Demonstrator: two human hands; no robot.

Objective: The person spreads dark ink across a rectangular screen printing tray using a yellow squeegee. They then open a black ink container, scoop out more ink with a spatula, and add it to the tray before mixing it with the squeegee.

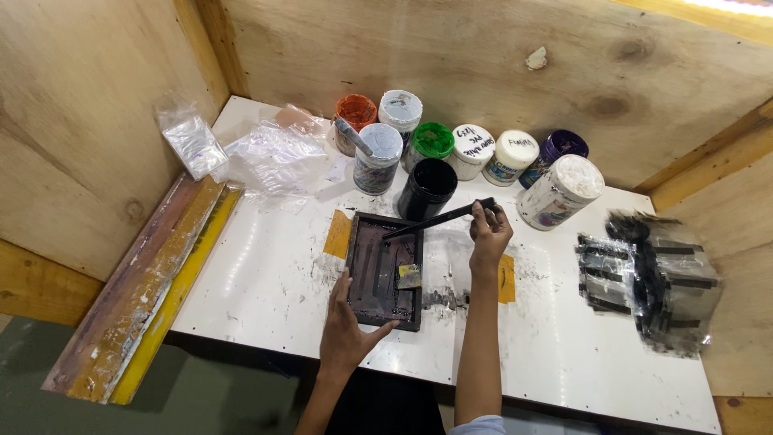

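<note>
We record a white table (pixel 266 282), ink-smudged, set in a plywood corner. On it we list: a small dark printing frame (pixel 385 270) near the front edge, with yellow tape patches (pixel 339 234) on the surface at either side; a cluster of paint jars (pixel 459 161) along the back; clear plastic bags (pixel 270 157) at the back left; ink-stained plastic sheets (pixel 652 278) at the right end.

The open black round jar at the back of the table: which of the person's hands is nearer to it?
Right. The right hand is just beside the black jar; the left hand rests on the dark frame's near edge.
</note>
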